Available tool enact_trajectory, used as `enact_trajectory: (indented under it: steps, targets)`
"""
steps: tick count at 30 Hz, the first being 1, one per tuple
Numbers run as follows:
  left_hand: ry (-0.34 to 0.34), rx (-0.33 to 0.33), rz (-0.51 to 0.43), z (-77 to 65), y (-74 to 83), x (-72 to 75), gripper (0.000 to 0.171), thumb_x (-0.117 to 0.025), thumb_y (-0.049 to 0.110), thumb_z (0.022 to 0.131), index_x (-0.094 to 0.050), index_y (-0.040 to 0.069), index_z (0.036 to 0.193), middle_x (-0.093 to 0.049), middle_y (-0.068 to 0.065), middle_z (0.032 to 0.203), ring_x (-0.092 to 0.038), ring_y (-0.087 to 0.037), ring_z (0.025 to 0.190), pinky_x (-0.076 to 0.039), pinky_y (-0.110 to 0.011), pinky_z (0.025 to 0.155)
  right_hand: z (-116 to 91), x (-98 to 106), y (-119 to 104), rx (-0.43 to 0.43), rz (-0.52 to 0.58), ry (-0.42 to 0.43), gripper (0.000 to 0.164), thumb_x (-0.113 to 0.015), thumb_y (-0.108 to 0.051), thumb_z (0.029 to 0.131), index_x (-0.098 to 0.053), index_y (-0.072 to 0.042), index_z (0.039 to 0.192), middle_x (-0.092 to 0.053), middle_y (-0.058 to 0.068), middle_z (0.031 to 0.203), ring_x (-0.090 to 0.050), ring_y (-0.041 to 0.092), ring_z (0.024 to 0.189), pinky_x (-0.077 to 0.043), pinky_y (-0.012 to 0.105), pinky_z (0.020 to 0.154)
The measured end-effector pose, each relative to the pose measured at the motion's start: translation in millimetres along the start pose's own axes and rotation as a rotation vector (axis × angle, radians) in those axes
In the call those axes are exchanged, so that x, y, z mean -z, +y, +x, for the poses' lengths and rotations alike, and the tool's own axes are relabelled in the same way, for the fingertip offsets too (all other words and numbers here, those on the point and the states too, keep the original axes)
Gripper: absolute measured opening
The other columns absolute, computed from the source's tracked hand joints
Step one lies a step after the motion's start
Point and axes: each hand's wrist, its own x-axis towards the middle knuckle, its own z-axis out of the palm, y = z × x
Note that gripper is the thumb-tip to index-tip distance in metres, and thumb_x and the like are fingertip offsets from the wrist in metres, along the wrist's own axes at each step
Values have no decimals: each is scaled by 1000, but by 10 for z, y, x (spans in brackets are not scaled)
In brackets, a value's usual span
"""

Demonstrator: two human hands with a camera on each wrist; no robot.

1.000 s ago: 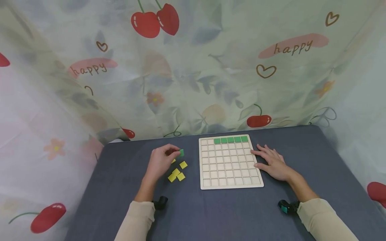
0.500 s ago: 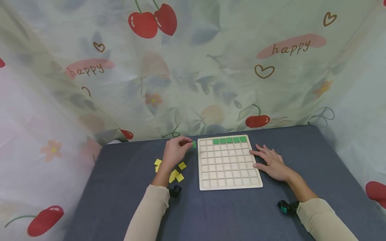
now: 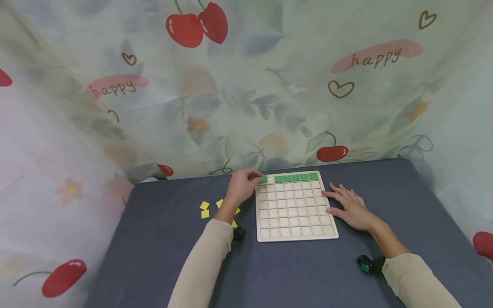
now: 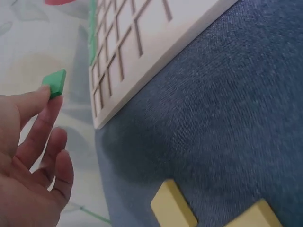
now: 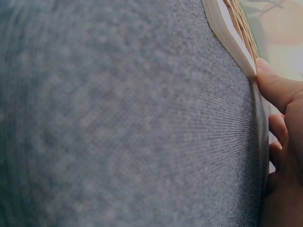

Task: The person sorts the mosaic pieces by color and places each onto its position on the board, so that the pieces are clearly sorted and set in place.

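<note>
The green tile (image 4: 54, 84) I'm minding is in the air, pinched between the thumb and a finger of the left hand (image 3: 243, 185), with the other fingers curled. From the head camera it overlaps the far-left corner of the board (image 3: 293, 211), but the left wrist view shows it tilted and clear of the wood, so I judge this an approach, not a seating.

I'd level the tile and square its sides to the cell walls, then lower it softly — a tipped corner would probably catch on a ridge. Along the far row sit 5 green tiles (image 3: 295, 177), and 1 bare cell (image 3: 271, 180) shows between them and the held tile. Which of the 2 cells it's bound for I can't tell; I'd settle that before loosening the pinch.

The right hand (image 3: 353, 210) is spread and grips nothing, its thumb touching the board's right edge, well apart from the left hand. I'd use it as a light stop against sliding.

Loose yellow tiles (image 3: 205, 214) lie on the dark table (image 3: 292, 273) to the left, some partly hidden by the forearm. I'd lift the sleeve (image 3: 208, 261) over them — dragging it could scatter them.
</note>
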Motion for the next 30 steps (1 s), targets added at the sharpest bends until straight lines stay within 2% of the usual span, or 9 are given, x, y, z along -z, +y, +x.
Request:
enact_trajectory:
  steps: [7,11,21,30]
  targets:
    - [-27,-20,77,114,71,-153,16,-68,28,100,-77,20,110,-76,2,104,-66,-20,97,-54,-41,85,-19,18,15,-2,2,3,62,-62,-42,101,-44,-20,155,-22,22,169,-6,51,156,-2,73,119]
    - [-36,-12,76,138,42,-206,16,-67,28,100,-76,20,111,-75,2,107,-67,-21,100,-54,-41,87,-9,-7,-2,4,1,6,61,-63,-41,101,-45,-19,155,-23,23,168,-7,52,156,-3,73,118]
    - [16,1,103,198,-50,-313,16,-67,26,100,-76,19,111,-76,-1,110,-70,-21,103,-56,-42,91,0,-20,-22,8,9,11,60,-62,-39,101,-45,-17,155,-22,23,168,-7,52,156,-2,72,120]
    - [8,-92,186,235,-60,-384,19,-69,24,99,-79,20,115,-78,0,109,-72,-19,104,-58,-38,91,-11,8,9,0,-3,11,60,-62,-40,101,-45,-18,155,-22,22,168,-7,52,156,-3,72,119]
